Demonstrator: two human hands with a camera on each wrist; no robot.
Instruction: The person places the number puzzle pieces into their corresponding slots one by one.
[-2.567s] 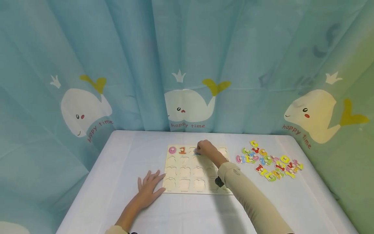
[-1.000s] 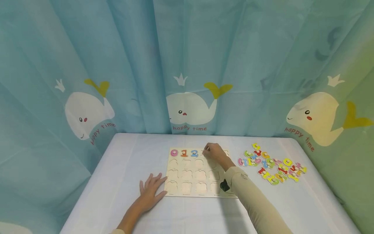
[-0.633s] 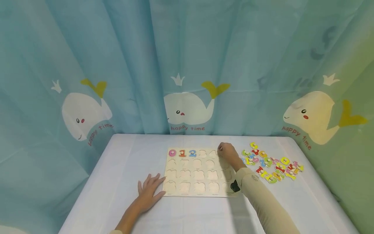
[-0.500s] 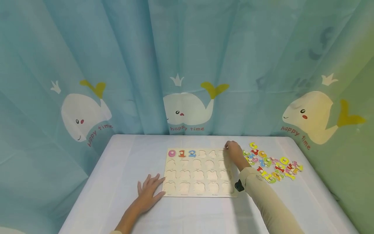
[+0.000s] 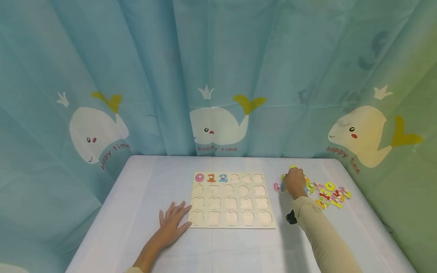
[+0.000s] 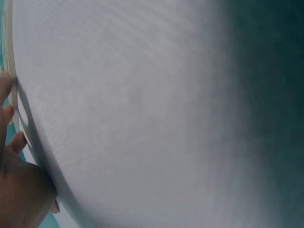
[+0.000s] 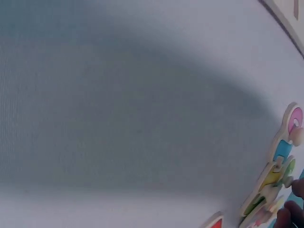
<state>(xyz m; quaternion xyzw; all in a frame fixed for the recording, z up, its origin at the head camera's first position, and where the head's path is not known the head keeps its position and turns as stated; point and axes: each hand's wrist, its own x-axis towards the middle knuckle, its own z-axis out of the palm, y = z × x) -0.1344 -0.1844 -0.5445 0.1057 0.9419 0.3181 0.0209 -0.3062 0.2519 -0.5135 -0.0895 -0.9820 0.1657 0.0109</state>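
A pale wooden number board (image 5: 218,224) lies mid-table with rows of shaped recesses. In its top row sit a pink 0 (image 5: 199,177), a red 1 (image 5: 211,178) and a blue 2 (image 5: 223,178). My left hand (image 5: 172,225) rests spread on the cloth, fingertips at the board's left edge. Over the left part of a heap of coloured number pieces (image 5: 324,194) is my right hand (image 5: 295,182). Its fingertips (image 7: 297,188) come close to knobbed pieces (image 7: 273,175) in the right wrist view, cut off by the frame; whether they pinch one is unclear.
White cloth covers the table (image 5: 136,189). Behind it and on both sides hangs a blue-green curtain (image 5: 218,57) with printed whales. The heap of pieces lies to the board's right, some overlapping, with a strip of cloth between heap and board.
The blue 2, earlier under my right fingers, now lies in the top row. My right hand has moved right, off the board and onto the heap. My left hand stays in place.
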